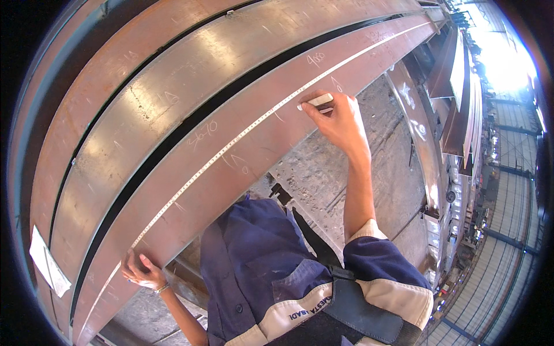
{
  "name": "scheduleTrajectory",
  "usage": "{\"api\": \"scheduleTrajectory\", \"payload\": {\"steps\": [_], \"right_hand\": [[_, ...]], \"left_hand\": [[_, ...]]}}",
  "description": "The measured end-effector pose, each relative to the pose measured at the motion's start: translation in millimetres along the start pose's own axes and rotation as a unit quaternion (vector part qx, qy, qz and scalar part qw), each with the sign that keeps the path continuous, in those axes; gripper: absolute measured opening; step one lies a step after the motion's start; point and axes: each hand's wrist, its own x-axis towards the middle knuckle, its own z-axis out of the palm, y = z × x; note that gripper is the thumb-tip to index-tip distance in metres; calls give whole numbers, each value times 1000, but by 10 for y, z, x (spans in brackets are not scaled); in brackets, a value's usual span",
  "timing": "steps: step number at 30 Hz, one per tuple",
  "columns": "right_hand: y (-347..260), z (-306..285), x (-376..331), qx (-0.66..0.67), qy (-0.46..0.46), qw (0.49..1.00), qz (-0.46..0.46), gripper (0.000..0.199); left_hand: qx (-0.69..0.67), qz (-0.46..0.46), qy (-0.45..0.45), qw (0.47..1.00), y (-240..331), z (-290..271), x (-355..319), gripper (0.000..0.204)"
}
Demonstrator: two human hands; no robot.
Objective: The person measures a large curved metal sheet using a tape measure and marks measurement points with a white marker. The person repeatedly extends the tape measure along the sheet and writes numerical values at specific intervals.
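Note:
A long reddish-brown steel beam [199, 187] runs in front of me from lower left to upper right. Along its face lies a pale tape measure [218, 153], stretched out nearly the full length. My left hand [140, 271] rests on the near part of the tape with fingers spread, a bracelet at the wrist. Farther along, my right hand [337, 115] pinches a white stick of chalk [321, 100] just over the beam, close beside the tape. Whether the chalk touches the steel I cannot tell. Handwritten chalk marks [235, 160] dot the beam's surface.
Beyond a dark gap lies another steel beam [156, 95], with more past it. A white sheet [49, 262] lies at far left. Stacked steel sections [453, 109] stand at right, over a dusty floor [369, 155]. My body leans close to the beam's near edge.

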Motion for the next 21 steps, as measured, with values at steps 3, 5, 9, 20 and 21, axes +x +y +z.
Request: {"api": "scheduleTrajectory", "payload": {"steps": [3, 5, 9, 20, 21], "right_hand": [[93, 198, 25, 48, 1, 999, 6, 16], [186, 376, 68, 127, -5, 992, 10, 17], [361, 564, 105, 147, -8, 989, 17, 19], [452, 657, 44, 126, 4, 992, 6, 22], [454, 664, 51, 132, 0, 991, 11, 22]], "left_hand": [[0, 1, 1, 1000, -14, 4, -8, 41], [1, 2, 2, 1000, -29, 11, -16, 41], [21, -5, -2, 1000, -35, -1, -52, 41], [1, -4, -6, 1000, -44, 6, -30, 41], [2, -4, -4, 1000, -44, 7, -33, 41]]}}
